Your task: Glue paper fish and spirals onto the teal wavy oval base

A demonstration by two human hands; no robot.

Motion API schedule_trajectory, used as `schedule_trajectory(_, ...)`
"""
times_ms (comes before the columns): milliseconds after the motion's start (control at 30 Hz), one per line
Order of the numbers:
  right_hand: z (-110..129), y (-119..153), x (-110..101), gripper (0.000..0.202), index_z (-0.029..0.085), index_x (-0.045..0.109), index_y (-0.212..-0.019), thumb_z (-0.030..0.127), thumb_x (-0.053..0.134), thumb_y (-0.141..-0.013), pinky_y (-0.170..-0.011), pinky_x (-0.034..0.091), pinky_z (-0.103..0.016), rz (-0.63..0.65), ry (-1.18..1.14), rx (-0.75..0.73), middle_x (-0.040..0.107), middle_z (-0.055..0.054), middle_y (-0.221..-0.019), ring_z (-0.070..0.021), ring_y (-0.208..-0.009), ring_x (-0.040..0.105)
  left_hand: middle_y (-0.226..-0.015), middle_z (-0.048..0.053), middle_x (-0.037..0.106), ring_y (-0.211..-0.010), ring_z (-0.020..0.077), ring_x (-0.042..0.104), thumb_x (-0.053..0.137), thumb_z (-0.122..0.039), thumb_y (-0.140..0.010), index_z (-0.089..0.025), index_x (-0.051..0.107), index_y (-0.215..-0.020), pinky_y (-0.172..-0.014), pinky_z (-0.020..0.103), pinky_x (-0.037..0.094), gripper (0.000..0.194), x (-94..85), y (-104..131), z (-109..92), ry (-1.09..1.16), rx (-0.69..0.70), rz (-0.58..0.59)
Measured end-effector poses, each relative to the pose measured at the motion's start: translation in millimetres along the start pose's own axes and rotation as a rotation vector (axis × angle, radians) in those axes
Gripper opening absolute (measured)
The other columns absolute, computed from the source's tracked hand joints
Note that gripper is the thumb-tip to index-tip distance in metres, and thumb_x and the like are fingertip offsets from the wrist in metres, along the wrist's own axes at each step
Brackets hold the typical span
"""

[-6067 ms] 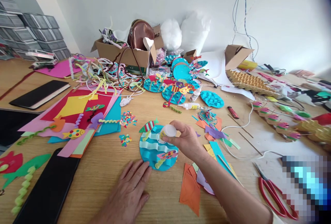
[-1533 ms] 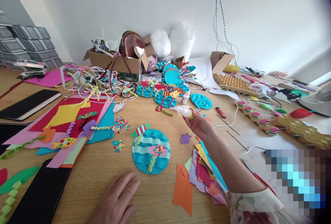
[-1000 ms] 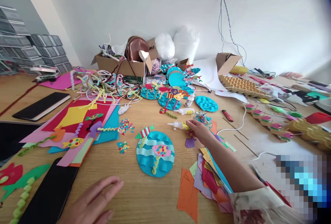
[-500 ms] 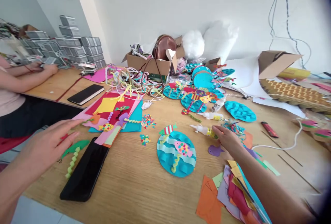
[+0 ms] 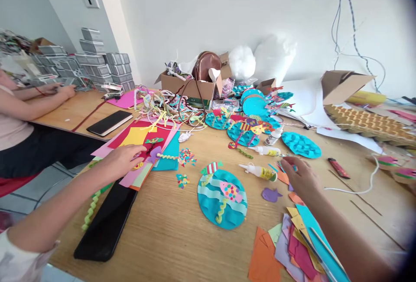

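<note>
My left hand (image 5: pixel 125 160) is over the stack of coloured paper (image 5: pixel 146 181). Its bent fingers close on a small yellow paper fish (image 5: pixel 138 166), which they partly cover. Beside it lies a purple paper fish (image 5: pixel 155 154) with a curly yellow strip. My right hand (image 5: pixel 302 175) reaches over blue paper scraps (image 5: pixel 282 168), with fingers and thumb a little apart. Left of that hand lie two glue bottles (image 5: pixel 260 171), and below them a purple paper whale (image 5: pixel 271 195). A round blue disc (image 5: pixel 222 219) bears wavy strips, a pink dotted fish and a striped fish.
A black phone (image 5: pixel 104 225) lies near the front edge. Coloured paper offcuts (image 5: pixel 294 247) and scissors are at front right. Finished blue discs (image 5: pixel 245 134), a cardboard box (image 5: pixel 175 84) and an egg tray (image 5: pixel 367 121) stand behind. Another person's hands (image 5: pixel 65 93) work at far left.
My left hand has moved right and up, from beside the green paper piece onto the paper stack. My right hand has shifted right, away from the nearer glue bottle, to the blue scraps.
</note>
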State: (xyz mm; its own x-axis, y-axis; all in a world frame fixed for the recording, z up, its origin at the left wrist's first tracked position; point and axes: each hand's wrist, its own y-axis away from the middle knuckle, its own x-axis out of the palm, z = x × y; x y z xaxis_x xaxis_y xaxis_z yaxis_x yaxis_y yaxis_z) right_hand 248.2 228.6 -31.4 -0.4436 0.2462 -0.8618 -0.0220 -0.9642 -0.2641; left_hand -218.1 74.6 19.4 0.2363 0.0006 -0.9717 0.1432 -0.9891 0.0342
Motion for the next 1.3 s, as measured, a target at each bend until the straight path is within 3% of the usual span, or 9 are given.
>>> schedule_trajectory(100,19,12,-19,0.043,0.018,0.062,-0.096,0.051,0.040,-0.079,-0.063,0.043,-0.033,-0.073,-0.068,-0.105,0.060,-0.010,-0.095,-0.0187,-0.066,0.057,-0.082,0.002,0.065,-0.072,0.0188,0.060,0.040,-0.036,-0.079,-0.023,0.057,-0.091,-0.059,0.024,0.040,0.025,2.3,-27,-7,-0.053,0.000,0.068)
schedule_trajectory(167,33,22,-29,0.038,0.019,0.061,-0.095,0.049,0.042,-0.081,-0.058,0.042,-0.030,-0.093,-0.102,-0.191,0.059,-0.009,-0.095,-0.0127,-0.053,0.052,-0.071,0.000,0.061,-0.067,0.0178,0.057,0.042,-0.031,-0.077,-0.023,0.055,-0.083,-0.055,0.023,0.035,0.016,7.4,-42,-7,-0.078,-0.014,0.059)
schedule_trajectory(267,53,37,-38,0.032,0.020,0.059,-0.096,0.045,0.043,-0.084,-0.055,0.041,-0.028,-0.081,-0.126,-0.336,0.059,-0.008,-0.097,-0.0098,-0.050,0.049,-0.060,-0.002,0.054,-0.060,0.0173,0.052,0.045,-0.026,-0.074,-0.022,0.050,-0.075,-0.051,0.024,0.028,0.006,17.5,-59,-3,-0.086,-0.035,0.041)
schedule_trajectory(433,71,49,-43,0.026,0.021,0.057,-0.098,0.040,0.042,-0.087,-0.052,0.041,-0.027,0.001,-0.145,-0.419,0.058,-0.008,-0.104,-0.0088,-0.050,0.049,-0.052,-0.005,0.046,-0.050,0.0143,0.045,0.045,-0.023,-0.072,-0.023,0.047,-0.071,-0.049,0.024,0.024,0.001,29.3,-68,2,-0.024,-0.038,0.029)
schedule_trajectory(700,79,51,-40,0.024,0.021,0.056,-0.094,0.039,0.041,-0.087,-0.049,0.042,-0.026,0.084,-0.209,-0.430,0.058,-0.008,-0.099,-0.0098,-0.049,0.053,-0.054,-0.006,0.050,-0.054,0.0136,0.049,0.044,-0.020,-0.068,-0.022,0.047,-0.074,-0.052,0.022,0.030,0.008,33.3,-72,4,0.120,-0.034,0.050)
schedule_trajectory(1067,92,53,-43,0.021,0.020,0.059,-0.091,0.034,0.043,-0.086,-0.053,0.044,-0.026,0.063,-0.196,-0.471,0.061,-0.006,-0.090,-0.0116,-0.054,0.055,-0.056,-0.006,0.048,-0.053,0.0127,0.048,0.042,-0.019,-0.069,-0.022,0.048,-0.087,-0.052,0.021,0.032,0.019,10.2,-61,-15,0.220,0.007,-0.042)
schedule_trajectory(1300,143,54,-63,0.018,0.020,0.060,-0.083,0.025,0.044,-0.088,-0.062,0.044,-0.025,-0.022,-0.236,-0.720,0.063,-0.006,-0.084,-0.0141,-0.070,0.059,-0.058,-0.006,0.045,-0.049,0.0118,0.046,0.043,-0.021,-0.071,-0.023,0.051,-0.093,-0.046,0.022,0.030,0.024,-20.3,-49,-37,0.283,0.053,-0.181)
